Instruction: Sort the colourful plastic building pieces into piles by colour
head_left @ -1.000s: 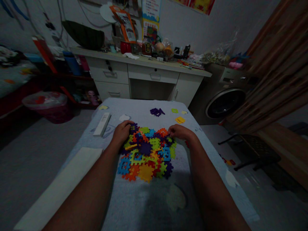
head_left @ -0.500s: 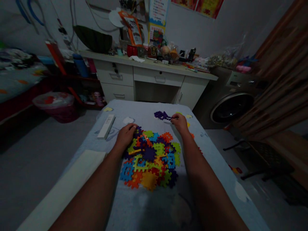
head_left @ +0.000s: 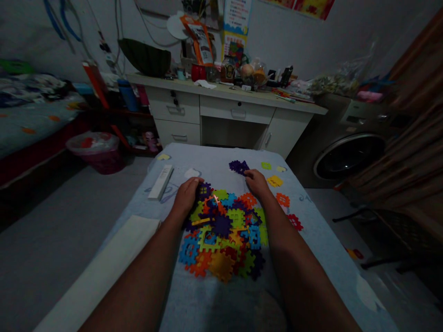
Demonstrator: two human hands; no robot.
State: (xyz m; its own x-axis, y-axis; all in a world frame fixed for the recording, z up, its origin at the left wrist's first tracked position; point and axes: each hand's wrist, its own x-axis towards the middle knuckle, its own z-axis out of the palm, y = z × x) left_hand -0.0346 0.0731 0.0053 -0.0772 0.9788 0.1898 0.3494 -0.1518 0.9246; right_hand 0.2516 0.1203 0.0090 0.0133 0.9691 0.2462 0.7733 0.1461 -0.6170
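Observation:
A heap of toothed plastic building tiles [head_left: 221,223] in purple, green, orange, blue, yellow and red lies on the cloth-covered table [head_left: 214,302]. My left hand [head_left: 187,196] is at the heap's far left edge, fingers closed at a purple windowed tile [head_left: 205,189]. Beyond the heap, my right hand [head_left: 256,182] has its fingertips closed on the near edge of a purple tile [head_left: 245,169]. That tile lies against other purple tiles [head_left: 236,166]. My fingers cover part of it.
Right of my right arm lie a green tile [head_left: 266,165], yellow tiles [head_left: 275,180], an orange tile [head_left: 283,199] and a red tile [head_left: 295,222]. A long white box [head_left: 161,182] lies on the left. Behind the table stand a white desk [head_left: 176,110] and a washing machine [head_left: 349,143].
My right hand has lowered the purple tile, which was tilted, down beside the other purple tiles. My left hand stays by the heap. The view has shifted slightly left.

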